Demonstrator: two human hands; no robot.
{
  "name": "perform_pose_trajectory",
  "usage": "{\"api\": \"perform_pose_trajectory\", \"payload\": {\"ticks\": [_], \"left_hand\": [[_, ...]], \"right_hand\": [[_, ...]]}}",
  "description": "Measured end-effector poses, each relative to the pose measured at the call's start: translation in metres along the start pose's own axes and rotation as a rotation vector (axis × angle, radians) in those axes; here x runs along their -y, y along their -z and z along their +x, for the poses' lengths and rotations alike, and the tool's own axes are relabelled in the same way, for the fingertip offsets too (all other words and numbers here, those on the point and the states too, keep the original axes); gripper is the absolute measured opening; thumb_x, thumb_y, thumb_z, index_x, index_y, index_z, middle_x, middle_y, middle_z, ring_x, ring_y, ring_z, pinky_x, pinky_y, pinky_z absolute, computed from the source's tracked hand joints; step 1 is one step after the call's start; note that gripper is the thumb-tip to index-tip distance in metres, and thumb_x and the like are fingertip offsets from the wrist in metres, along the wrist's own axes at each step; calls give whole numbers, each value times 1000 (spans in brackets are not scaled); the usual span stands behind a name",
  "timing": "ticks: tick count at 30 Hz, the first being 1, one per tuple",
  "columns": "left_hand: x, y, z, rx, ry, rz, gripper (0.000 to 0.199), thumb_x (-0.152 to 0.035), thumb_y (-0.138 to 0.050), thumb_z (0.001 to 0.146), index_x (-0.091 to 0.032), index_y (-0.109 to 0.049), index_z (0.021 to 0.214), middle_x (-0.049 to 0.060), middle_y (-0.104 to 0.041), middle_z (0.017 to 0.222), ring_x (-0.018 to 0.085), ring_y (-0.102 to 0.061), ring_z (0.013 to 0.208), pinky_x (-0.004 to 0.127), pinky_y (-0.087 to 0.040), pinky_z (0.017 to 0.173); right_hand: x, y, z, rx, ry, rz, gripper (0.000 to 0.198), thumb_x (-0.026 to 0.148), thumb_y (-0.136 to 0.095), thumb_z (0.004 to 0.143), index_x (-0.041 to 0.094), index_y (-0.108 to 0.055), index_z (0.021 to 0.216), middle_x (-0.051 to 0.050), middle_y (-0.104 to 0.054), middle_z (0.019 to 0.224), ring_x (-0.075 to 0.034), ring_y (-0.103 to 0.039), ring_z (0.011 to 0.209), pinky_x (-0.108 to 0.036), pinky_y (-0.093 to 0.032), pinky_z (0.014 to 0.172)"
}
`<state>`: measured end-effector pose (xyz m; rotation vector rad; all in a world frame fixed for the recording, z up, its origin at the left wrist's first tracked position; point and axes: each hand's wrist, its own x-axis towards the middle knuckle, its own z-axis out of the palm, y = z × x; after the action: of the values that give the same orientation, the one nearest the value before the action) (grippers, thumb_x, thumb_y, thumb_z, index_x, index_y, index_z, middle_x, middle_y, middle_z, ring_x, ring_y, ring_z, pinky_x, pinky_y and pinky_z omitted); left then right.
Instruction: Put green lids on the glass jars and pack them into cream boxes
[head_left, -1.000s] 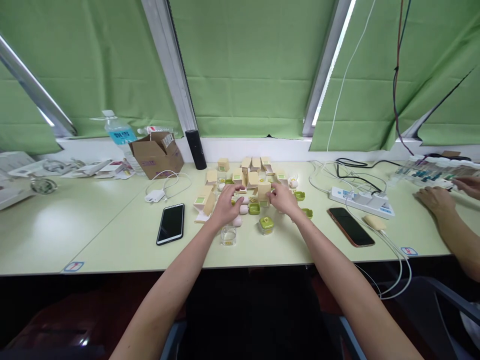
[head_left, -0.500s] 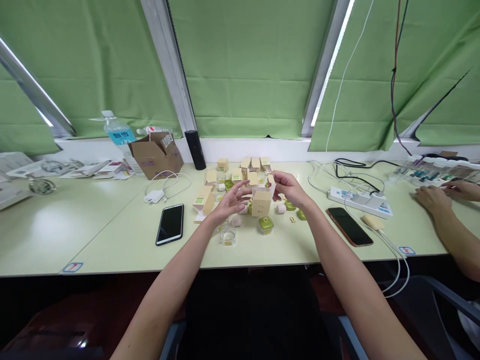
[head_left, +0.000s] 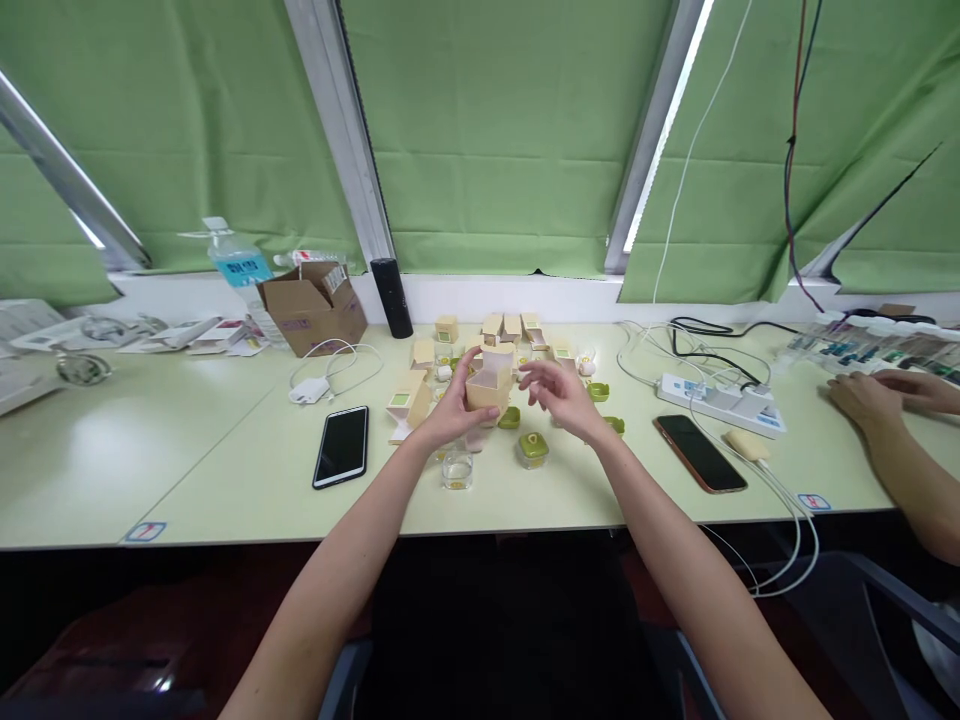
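My L hand point(head_left: 448, 412) grips the open box point(head_left: 487, 396), prob. to steady it; R hand point(head_left: 564, 397) (fingers apart, nothing visibly held) hovers near.

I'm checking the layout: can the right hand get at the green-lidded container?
Probably yes: the right hand looks empty, and the green-lidded container stands close by, with nothing visible between them.

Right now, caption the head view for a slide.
Left hand holds an open box, right hand hovers beside it, with a green-lidded jar on the table.
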<state>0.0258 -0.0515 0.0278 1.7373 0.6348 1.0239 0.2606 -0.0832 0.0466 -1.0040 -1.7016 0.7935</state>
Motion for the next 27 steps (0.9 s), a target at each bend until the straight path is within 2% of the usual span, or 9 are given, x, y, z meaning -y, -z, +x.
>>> {"api": "perform_pose_trajectory", "payload": {"ticks": [3,5,8,10,14,18,22,25,27], "left_hand": [[-4,-4,-1,-20,-17,30,121,-59,-77,86,-33,11,165,21,-37,162,37,-55,138,59,-49,114],[-4,-6,-1,-5,-26,34,112,-54,-71,93,-33,12,165,19,-38,161,35,-52,142,57,-46,117],[-1,-9,-2,36,-39,101,94,-43,-62,98,-33,3,165,15,-41,158,30,-50,144,52,-43,121],[3,-10,-2,67,-54,203,88,-37,-60,97,-30,-3,164,16,-45,152,29,-53,138,51,-45,118],[10,-7,-4,115,-111,431,79,-31,-63,93,-26,-18,157,15,-51,141,27,-61,119,48,-51,107],[9,-5,-6,157,-142,584,65,-33,-66,91,-28,-34,147,13,-49,143,24,-62,104,43,-56,92],[1,-8,-6,274,-93,637,42,-34,-69,92,-30,-56,132,9,-52,134,21,-62,93,38,-56,82],[-2,-11,-5,297,-92,630,39,-32,-75,87,-28,-62,124,8,-53,131,21,-62,93,37,-55,82],[0,-13,-5,264,-93,638,40,-31,-79,82,-27,-62,119,6,-57,125,22,-62,97,36,-55,82]], "right_hand": [[0,10,-33,144,-52,-268,36,28,-65,91,23,-66,127,-8,-75,115,-20,-69,86,-38,-58,75],[1,12,-52,235,-66,-396,44,30,-71,89,24,-65,132,-10,-73,125,-24,-70,92,-42,-58,82],[1,8,-67,285,-72,-520,56,26,-78,85,21,-63,138,-14,-70,132,-29,-69,105,-46,-57,94],[-1,4,-69,294,-73,-570,53,19,-76,84,19,-65,136,-15,-70,130,-31,-68,112,-46,-56,96],[-5,5,-68,307,-88,-601,39,13,-73,84,17,-70,122,-12,-74,112,-28,-70,98,-41,-57,86],[-2,24,-71,234,-117,-499,33,20,-75,85,20,-71,118,-10,-74,111,-23,-70,83,-39,-59,77],[7,37,-72,76,-23,-312,35,31,-74,89,24,-69,122,-8,-73,118,-24,-69,96,-39,-63,77],[15,29,-68,-62,58,-174,38,36,-74,90,27,-66,126,-8,-70,121,-25,-67,104,-37,-64,72],[19,16,-63,-113,101,-118,39,37,-72,92,28,-62,129,-8,-69,123,-25,-68,103,-34,-63,67]]}}
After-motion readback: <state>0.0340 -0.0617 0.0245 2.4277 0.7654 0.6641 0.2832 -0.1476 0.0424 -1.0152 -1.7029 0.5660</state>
